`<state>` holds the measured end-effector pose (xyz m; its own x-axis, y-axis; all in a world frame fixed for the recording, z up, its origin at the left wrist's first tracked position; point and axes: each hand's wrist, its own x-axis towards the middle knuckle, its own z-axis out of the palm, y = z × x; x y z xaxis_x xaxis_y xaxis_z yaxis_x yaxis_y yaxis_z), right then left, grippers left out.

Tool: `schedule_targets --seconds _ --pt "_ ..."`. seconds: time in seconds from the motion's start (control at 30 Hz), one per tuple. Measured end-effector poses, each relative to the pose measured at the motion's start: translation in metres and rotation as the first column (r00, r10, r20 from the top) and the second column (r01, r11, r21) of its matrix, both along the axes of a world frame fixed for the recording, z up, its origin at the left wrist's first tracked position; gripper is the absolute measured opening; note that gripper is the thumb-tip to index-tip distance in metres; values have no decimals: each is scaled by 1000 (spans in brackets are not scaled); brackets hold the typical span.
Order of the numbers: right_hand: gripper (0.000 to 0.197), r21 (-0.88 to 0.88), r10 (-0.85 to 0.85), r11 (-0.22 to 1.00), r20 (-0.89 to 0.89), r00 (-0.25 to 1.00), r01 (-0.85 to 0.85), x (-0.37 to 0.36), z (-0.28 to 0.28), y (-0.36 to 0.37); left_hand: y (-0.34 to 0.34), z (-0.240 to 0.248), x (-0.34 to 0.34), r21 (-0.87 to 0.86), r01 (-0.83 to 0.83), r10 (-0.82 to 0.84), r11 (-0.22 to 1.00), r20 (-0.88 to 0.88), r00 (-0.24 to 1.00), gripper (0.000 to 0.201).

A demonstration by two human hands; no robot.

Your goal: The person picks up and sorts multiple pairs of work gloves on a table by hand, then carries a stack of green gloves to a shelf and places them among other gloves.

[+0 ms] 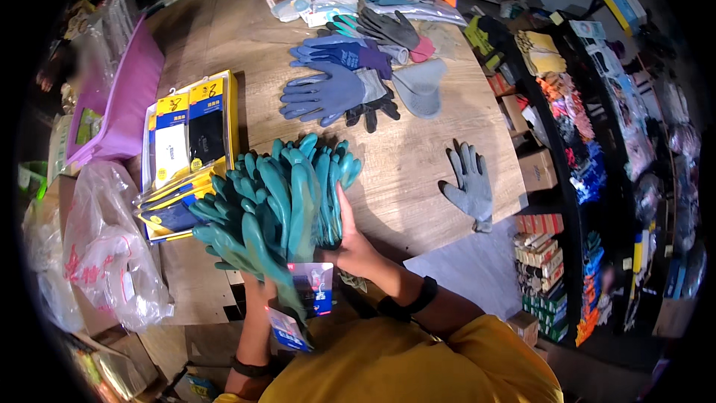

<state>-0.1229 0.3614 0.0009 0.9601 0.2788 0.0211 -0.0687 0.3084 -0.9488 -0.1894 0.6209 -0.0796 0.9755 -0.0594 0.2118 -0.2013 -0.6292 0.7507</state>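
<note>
Clasping bunched glossy teal rubbery gloves (pixel 280 194) with right hand (pixel 359 252); unable to read grip of mostly hidden left hand (pixel 258 284) | above pale-brown wood-grain worktop (pixel 418 198), near edge | could shed some if squeezed unevenly

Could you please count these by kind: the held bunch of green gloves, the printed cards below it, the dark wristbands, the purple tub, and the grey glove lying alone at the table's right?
Bunch of green gloves: 1
Printed cards: 2
Dark wristbands: 2
Purple tub: 1
Lone grey glove: 1
Total: 7
</note>
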Motion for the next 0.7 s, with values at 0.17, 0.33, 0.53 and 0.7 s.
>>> schedule_targets --seconds 0.17,0.33,0.53,0.7 --pt "124 6 52 999 0 999 -52 14 -12 -13 -30 24 12 1 -26 26 1000 -103 994 55" --pt "127 282 109 953 17 994 -110 14 -7 -31 -68 48 0 30 -88 93 996 -200 975 56" --pt "130 64 228 971 42 973 -231 18 2 -69 -100 51 -19 33 -158 161 987 -304 939 56" --pt "133 172 213 962 22 977 -214 11 20 -73 -103 49 -12 12 -118 116 993 -301 947 57"
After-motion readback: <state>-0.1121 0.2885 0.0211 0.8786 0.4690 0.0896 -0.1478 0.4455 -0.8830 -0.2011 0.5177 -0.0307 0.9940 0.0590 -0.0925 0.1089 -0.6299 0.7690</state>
